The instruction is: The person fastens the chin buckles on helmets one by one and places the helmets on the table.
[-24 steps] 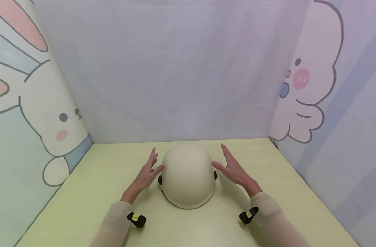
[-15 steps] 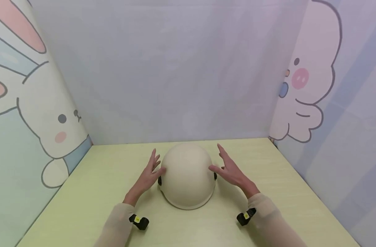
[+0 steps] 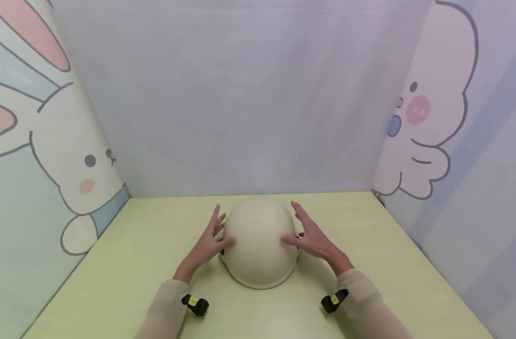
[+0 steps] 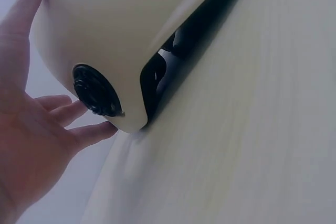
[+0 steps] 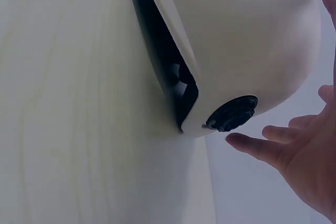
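A smooth cream-coloured helmet [image 3: 260, 249] sits dome up on the table, in the middle of the head view. Spread around its left side is my left hand [image 3: 208, 245], the thumb overlapping the shell. The left wrist view shows a round black knob [image 4: 97, 90] on the helmet's side, with the little finger right at the lower edge beside it. On the other side, my right hand [image 3: 314, 241] has its fingers extended and its thumb over the dome. Its little finger lies just beside the matching black knob [image 5: 233, 114] in the right wrist view. Dark lining shows under the helmet's brim.
The pale wooden table [image 3: 126, 273] runs back to a grey-white curtain [image 3: 241, 103]. Printed side walls carry a cartoon rabbit [image 3: 67, 150] on the left and a cartoon figure [image 3: 440, 84] on the right. Small black cameras [image 3: 196, 305] sit at both sleeve cuffs.
Both hands have come inward toward the helmet, and their thumbs now reach further over its dome. The helmet stays in the same place on the table.
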Available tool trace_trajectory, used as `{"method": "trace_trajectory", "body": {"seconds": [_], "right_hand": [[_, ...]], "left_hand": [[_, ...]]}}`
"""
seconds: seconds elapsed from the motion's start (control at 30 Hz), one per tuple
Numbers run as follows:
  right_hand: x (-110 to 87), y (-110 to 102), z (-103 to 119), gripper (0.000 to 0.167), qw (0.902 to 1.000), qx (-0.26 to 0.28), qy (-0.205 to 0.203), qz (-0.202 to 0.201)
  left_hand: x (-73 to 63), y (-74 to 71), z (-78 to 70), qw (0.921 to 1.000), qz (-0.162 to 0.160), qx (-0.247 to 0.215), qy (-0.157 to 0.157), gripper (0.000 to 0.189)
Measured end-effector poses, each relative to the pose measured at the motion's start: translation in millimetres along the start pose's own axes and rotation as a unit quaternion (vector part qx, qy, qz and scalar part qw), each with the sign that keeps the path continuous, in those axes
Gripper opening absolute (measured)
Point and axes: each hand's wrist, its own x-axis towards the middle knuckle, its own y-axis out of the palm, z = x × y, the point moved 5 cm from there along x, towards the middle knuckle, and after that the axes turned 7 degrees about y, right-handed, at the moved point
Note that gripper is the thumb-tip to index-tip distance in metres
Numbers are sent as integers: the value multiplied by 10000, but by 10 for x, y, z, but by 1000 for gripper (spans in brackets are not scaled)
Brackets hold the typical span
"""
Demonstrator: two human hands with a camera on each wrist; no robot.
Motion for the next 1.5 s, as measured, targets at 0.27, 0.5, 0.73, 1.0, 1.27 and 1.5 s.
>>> {"method": "trace_trajectory", "body": {"seconds": [0.27, 0.5, 0.73, 1.0, 1.27, 1.5], "right_hand": [[-2, 53, 11, 106, 9999, -9, -140, 96], [-19, 89, 32, 108, 9983, -427, -392, 66], [-4, 83, 49, 104, 9964, -628, -567, -24], [-9, 87, 74, 103, 9975, -429, -550, 107], [-40, 103, 52, 103, 9977, -415, -529, 133], [-56, 108, 66, 104, 9979, -378, -521, 104]], "left_hand": [[16, 32, 31, 9999, 135, -17, -58, 110], [-12, 44, 70, 9998, 179, 67, -10, 99], [-13, 44, 10, 9998, 112, 91, 159, 90], [-29, 43, 24, 9998, 78, 98, 175, 88], [-62, 74, 45, 9994, 331, 67, -11, 99], [-69, 78, 15, 9996, 200, 165, -76, 98]]}}
